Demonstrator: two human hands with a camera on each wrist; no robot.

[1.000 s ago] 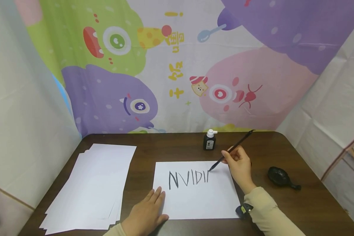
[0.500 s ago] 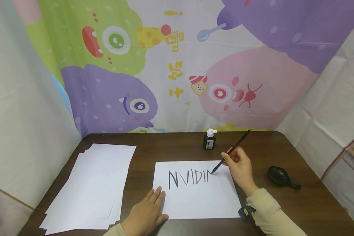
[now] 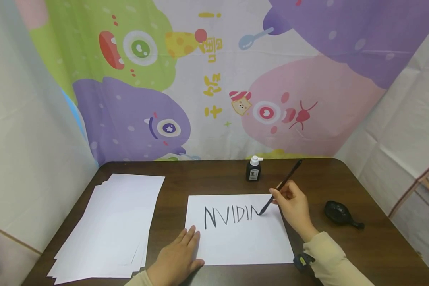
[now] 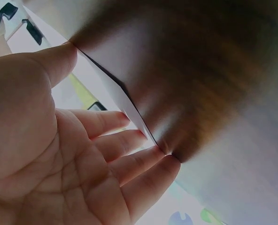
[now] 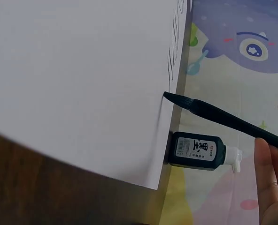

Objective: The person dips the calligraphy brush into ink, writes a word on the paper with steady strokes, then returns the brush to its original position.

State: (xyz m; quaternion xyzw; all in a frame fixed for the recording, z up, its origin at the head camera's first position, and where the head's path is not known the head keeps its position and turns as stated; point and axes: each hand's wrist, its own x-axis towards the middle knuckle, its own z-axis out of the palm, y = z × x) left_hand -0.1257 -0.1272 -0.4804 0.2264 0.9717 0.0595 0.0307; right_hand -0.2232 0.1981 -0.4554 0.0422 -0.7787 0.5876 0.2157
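Note:
A black writing brush (image 3: 290,174) slants in my right hand (image 3: 296,206), pinched between thumb and fingers. Its tip touches a white sheet of paper (image 3: 243,246) near the upper right corner. Grey-black letters (image 3: 228,215) run along the sheet's upper part: NVIDI, followed by a slanting stroke at the brush tip. In the right wrist view, the brush (image 5: 219,115) meets the paper (image 5: 82,93) with its dark bristles. My left hand (image 3: 176,256) rests flat with fingers straight, at the sheet's left edge. In the left wrist view its fingertips (image 4: 165,171) touch the surface along the paper's edge.
An ink bottle (image 3: 253,171) with a white spout stands behind the sheet. Right of my right hand lies a black ink dish (image 3: 337,212) with a short handle. A stack of white paper (image 3: 107,226) covers the table's left side. A cartoon-printed curtain (image 3: 214,79) hangs behind.
My right hand has moved slightly right and toward me, drawing the brush tip down in a slanting stroke after the last upright. My left hand has stayed put.

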